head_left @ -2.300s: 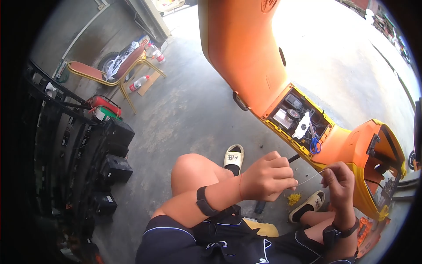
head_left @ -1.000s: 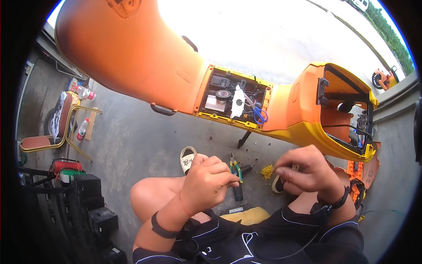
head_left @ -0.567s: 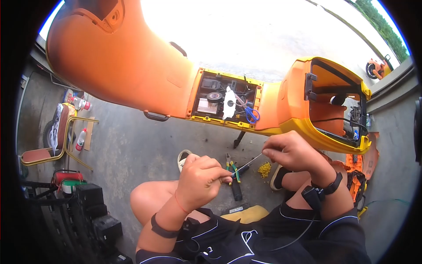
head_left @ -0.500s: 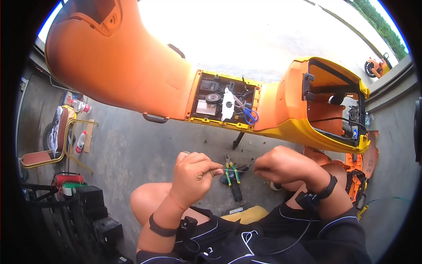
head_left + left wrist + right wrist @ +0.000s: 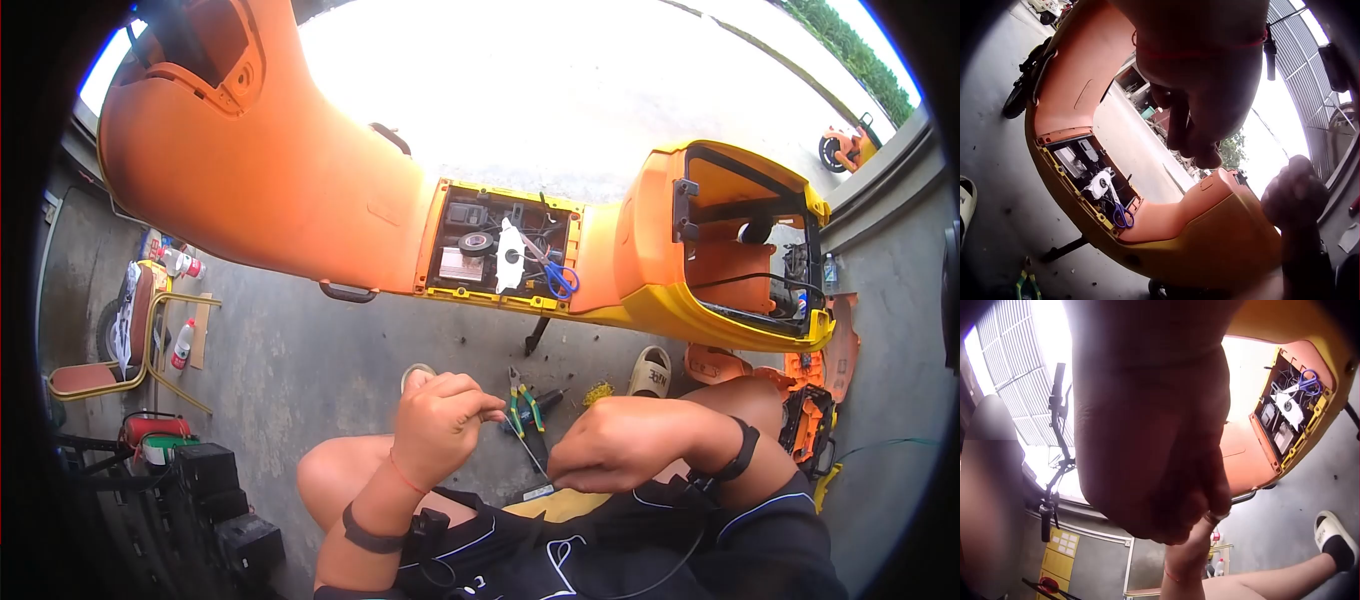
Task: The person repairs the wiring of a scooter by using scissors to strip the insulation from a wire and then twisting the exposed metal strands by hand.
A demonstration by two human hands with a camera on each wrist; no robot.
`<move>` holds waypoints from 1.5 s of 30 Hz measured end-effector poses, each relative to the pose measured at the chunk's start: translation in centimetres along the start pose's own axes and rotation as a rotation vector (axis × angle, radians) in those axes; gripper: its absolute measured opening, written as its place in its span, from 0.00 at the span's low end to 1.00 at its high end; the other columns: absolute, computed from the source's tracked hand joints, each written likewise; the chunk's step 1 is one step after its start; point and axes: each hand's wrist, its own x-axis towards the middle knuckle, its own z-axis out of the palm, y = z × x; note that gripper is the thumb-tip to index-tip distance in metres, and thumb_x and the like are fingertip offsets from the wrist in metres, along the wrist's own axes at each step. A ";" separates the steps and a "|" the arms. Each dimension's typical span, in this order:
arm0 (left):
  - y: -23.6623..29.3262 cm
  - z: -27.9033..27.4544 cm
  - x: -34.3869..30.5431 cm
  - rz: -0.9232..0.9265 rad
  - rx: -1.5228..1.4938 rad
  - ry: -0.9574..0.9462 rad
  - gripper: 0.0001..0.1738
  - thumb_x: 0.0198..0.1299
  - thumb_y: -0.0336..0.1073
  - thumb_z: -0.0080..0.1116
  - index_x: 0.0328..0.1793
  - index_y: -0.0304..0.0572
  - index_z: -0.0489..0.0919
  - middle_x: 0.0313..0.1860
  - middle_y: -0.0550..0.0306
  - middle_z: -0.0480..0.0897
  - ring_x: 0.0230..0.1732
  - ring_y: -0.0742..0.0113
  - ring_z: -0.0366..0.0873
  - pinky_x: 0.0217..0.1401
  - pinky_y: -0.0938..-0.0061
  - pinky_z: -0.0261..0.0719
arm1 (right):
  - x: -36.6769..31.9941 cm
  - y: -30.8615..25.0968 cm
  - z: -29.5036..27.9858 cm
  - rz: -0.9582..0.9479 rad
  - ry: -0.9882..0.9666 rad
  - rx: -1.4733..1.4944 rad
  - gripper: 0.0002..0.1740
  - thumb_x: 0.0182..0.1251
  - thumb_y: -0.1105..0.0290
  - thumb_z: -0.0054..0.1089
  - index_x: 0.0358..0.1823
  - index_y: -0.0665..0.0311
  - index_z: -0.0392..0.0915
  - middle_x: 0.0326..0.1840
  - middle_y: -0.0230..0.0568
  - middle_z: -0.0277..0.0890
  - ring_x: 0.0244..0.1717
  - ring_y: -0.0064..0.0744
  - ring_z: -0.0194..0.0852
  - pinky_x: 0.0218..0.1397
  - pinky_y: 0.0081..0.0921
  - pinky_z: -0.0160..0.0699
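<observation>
Thin, straight wire (image 5: 527,447) runs taut between your grips: left hand (image 5: 445,420) and right hand (image 5: 610,455) both pinch its ends.

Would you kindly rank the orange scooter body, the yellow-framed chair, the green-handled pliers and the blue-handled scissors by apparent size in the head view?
1. orange scooter body
2. yellow-framed chair
3. green-handled pliers and blue-handled scissors: they look alike, and the pliers lie nearer, so unranked.

Scooter body (image 5: 300,210) overhead, pliers (image 5: 521,406) ahead, floor (image 5: 290,350) beside left hand (image 5: 443,422) seemingly open
</observation>
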 end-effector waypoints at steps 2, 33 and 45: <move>0.9 0.3 -0.7 0.028 0.010 -0.068 0.12 0.47 0.22 0.69 0.33 0.51 0.91 0.30 0.68 0.88 0.34 0.71 0.83 0.47 0.71 0.66 | -0.7 -0.6 -2.2 0.047 0.379 0.024 0.05 0.72 0.72 0.68 0.42 0.67 0.86 0.29 0.44 0.84 0.27 0.48 0.84 0.34 0.35 0.83; -0.6 -0.8 -0.4 0.151 0.067 0.010 0.10 0.45 0.26 0.74 0.32 0.53 0.91 0.28 0.70 0.84 0.35 0.68 0.80 0.42 0.68 0.64 | 1.7 -0.8 0.4 -0.118 0.258 -0.049 0.05 0.71 0.72 0.67 0.36 0.65 0.84 0.25 0.45 0.81 0.27 0.50 0.84 0.33 0.37 0.83; -0.3 -1.3 -0.1 0.161 0.061 0.047 0.10 0.46 0.25 0.75 0.33 0.52 0.92 0.30 0.69 0.87 0.36 0.68 0.81 0.41 0.68 0.67 | 0.9 -2.0 -1.6 0.041 0.396 -0.005 0.03 0.69 0.74 0.68 0.40 0.65 0.84 0.27 0.47 0.81 0.27 0.49 0.83 0.34 0.38 0.83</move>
